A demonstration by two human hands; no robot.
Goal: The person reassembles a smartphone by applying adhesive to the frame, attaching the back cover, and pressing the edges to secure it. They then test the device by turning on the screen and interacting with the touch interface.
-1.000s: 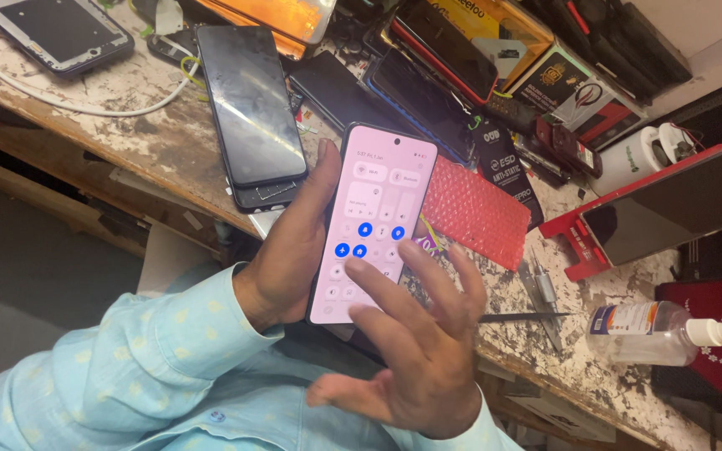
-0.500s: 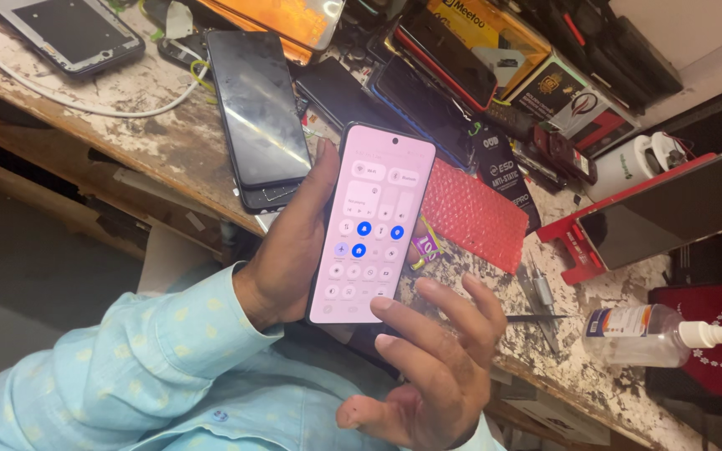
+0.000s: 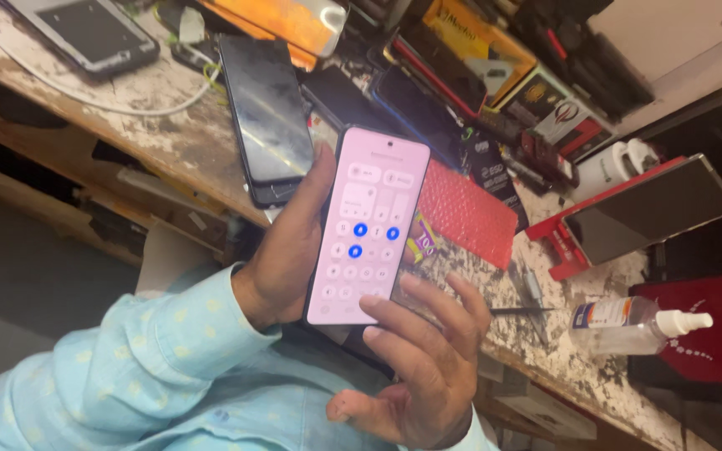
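At centre of frame: lit smartphone [image 3: 369,225], pinkish screen with round toggles, upright above bench edge. Left hand [image 3: 290,250] wrapped round left edge and back, thumb along side — holding phone. Right hand [image 3: 419,367] below, fingers spread loose, fingertips [image 3: 372,304] touching lower screen, gripping nothing. Likely light, rigid, glass-faced: slippery and fragile. Best held by side edges, palm behind, pressure off glass. Upper left: dark phone [image 3: 267,117] flat on worn workbench [image 3: 169,142]. Right of centre: red bubble pouch [image 3: 465,213]; lower right: clear pump bottle [image 3: 628,321] lying down.
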